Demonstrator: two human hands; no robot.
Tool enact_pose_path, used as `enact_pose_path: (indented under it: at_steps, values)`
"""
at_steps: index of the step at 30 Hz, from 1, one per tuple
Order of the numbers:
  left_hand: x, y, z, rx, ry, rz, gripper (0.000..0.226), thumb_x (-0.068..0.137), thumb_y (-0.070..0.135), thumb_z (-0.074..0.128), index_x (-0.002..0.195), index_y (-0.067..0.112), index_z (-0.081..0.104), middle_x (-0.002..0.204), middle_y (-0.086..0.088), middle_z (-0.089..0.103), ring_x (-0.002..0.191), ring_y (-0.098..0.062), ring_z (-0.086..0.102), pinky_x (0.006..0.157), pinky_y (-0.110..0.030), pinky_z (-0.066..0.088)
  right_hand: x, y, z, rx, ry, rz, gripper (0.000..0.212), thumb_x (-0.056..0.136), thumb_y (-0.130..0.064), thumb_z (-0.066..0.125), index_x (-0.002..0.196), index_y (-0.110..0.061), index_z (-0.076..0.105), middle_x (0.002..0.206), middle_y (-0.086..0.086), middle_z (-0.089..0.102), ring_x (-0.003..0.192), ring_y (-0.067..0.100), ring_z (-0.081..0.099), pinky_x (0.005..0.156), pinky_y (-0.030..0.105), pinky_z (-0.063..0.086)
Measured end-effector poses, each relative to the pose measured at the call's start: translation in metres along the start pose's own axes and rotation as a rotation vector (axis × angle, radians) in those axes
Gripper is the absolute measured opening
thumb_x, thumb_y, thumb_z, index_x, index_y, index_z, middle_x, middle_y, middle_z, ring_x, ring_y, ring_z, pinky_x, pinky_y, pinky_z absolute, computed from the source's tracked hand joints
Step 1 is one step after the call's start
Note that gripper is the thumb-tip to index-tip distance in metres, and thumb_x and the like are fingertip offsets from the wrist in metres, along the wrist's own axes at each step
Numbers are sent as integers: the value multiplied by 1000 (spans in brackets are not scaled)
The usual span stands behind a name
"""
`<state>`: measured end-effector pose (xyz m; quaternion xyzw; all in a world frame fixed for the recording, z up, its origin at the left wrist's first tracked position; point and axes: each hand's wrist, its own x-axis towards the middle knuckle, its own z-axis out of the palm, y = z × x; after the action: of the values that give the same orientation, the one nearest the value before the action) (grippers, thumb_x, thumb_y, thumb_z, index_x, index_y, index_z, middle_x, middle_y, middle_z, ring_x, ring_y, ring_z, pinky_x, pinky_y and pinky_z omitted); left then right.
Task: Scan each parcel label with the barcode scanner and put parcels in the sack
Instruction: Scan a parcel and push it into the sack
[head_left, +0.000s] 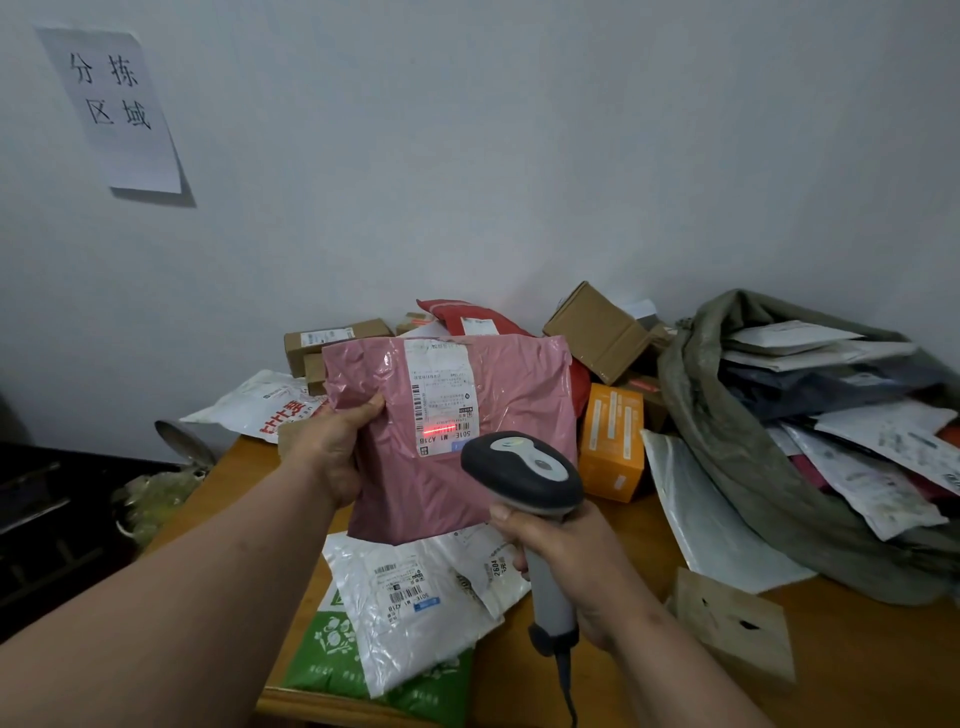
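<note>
One barcode scanner (522, 470), one pink parcel (452, 436), one orange box (612, 441), one sack (737, 457), two hands, left hand (327, 447), right hand (576, 566)

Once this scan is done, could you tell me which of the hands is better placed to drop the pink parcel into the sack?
Left, probably. The left hand already grips the pink parcel, while the right hand is occupied gripping the scanner. The sack lies to the right, so it must reach across.

**Two bare forearms, nothing worn**

Both arms come into view from the near edge, uncovered from wrist to elbow, with no sleeve showing. The left hand (332, 447) is broad, with short, plain nails and no ring, watch or band at the wrist. The right hand (566, 561) is likewise unadorned, its thumbnail trimmed short and unpainted. No gloves on either.
</note>
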<state>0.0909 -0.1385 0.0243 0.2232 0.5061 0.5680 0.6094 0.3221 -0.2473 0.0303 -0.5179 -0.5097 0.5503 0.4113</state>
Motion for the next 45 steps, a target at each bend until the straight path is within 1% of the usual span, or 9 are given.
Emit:
enact_pose_path:
  at_steps: [13, 19, 23, 27, 30, 33, 39, 41, 45]
  values:
    - [-21, -10, 23, -18, 18, 1, 32, 92, 15, 67, 124, 13, 66, 110, -13, 74, 97, -33, 70, 77, -43, 56, -7, 3, -20, 16, -6, 10, 17, 82, -27, 78, 91, -14, 71, 72, -2, 68, 63, 12, 60, 60, 24, 50]
    - [-25, -17, 40, 9, 5, 2, 7, 93, 14, 64, 99, 17, 68, 103, -11, 73, 101, -34, 67, 99, -50, 49, -7, 5, -36, 15, -20, -5, 10, 83, -28, 77, 90, -22, 71, 72, -9, 69, 65, 6, 62, 60, 20, 50]
    - [-23, -22, 57, 3, -22, -1, 16, 94, 14, 64, 108, 17, 69, 106, -11, 74, 101, -33, 68, 89, -49, 53, -6, 8, -56, 15, 6, 6, 9, 83, -29, 78, 89, -24, 72, 68, -8, 70, 65, 6, 64, 66, 25, 52]
    - [-14, -30, 77, -8, -79, -32, 33, 96, 18, 61, 128, 12, 63, 121, -15, 69, 107, -34, 66, 80, -45, 54, -1, 12, -79, 48, 104, 43, 18, 82, -31, 78, 94, -19, 72, 71, -2, 69, 68, 10, 65, 63, 24, 52]
    - [-3, -34, 96, -49, -102, -57, 34, 98, 17, 58, 131, 12, 62, 119, -13, 69, 96, -30, 70, 73, -44, 57, 6, 14, -96, 87, 215, 75, 23, 81, -34, 79, 99, -21, 70, 79, 0, 71, 67, 10, 66, 58, 19, 50]
    - [11, -35, 123, -91, -129, -108, 34, 96, 19, 59, 130, 14, 63, 123, -16, 68, 108, -34, 66, 77, -49, 53, 17, 14, -111, 170, 311, 101, 30, 80, -36, 78, 105, -24, 67, 92, -1, 70, 74, 13, 68, 60, 21, 53]
    - [30, -37, 194, -126, -196, -180, 13, 98, 20, 59, 107, 12, 65, 97, -13, 75, 93, -32, 70, 84, -52, 56, 45, 12, -138, 483, 358, 94, 68, 58, -39, 93, 120, -28, 66, 121, 3, 68, 114, 25, 63, 89, 49, 58]
    - [39, -39, 218, -117, -236, -208, 16, 98, 20, 60, 110, 10, 64, 98, -15, 76, 86, -34, 73, 66, -50, 61, 52, 8, -148, 566, 383, 33, 78, 50, -44, 96, 121, -26, 69, 120, 5, 71, 114, 28, 65, 89, 51, 58]
    - [51, -53, 276, -58, -336, -269, 19, 100, 21, 57, 115, 12, 64, 99, -16, 76, 90, -34, 73, 71, -52, 60, 57, -8, -180, 511, 569, -75, 67, 60, -45, 86, 121, -25, 67, 112, -1, 74, 103, 18, 70, 81, 36, 60]
